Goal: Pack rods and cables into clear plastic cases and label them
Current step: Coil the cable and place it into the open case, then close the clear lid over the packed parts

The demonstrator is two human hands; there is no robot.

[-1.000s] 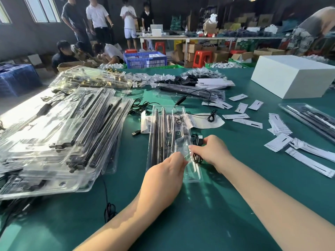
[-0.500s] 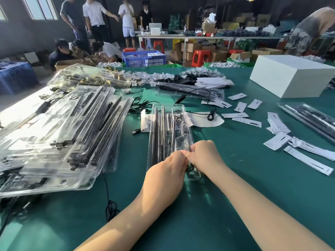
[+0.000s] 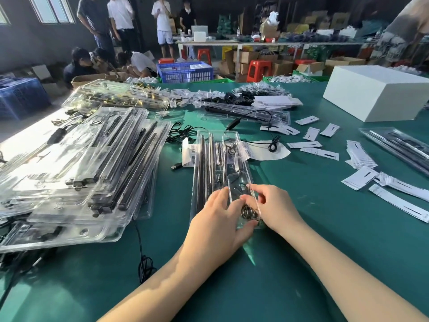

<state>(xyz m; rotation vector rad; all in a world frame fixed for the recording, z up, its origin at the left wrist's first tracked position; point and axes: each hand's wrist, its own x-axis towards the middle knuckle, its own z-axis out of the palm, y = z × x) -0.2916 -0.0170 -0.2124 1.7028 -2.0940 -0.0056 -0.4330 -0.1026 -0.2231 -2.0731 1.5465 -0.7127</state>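
Both our hands, left (image 3: 214, 219) and right (image 3: 276, 209), grip the near end of one clear plastic case (image 3: 220, 173), fingers curled over its small cable (image 3: 248, 211) pocket; dark rods (image 3: 204, 163) lie along its left side. We note, by size: green worktop (image 3: 325, 240); stack of packed cases (image 3: 76, 168), near left; white box (image 3: 376, 91), far right; paper labels (image 3: 359, 177), right.

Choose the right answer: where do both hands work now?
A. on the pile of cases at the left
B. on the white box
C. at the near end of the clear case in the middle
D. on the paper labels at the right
C: the left hand and the right hand both hold the near end of the clear case, over its coiled cable.
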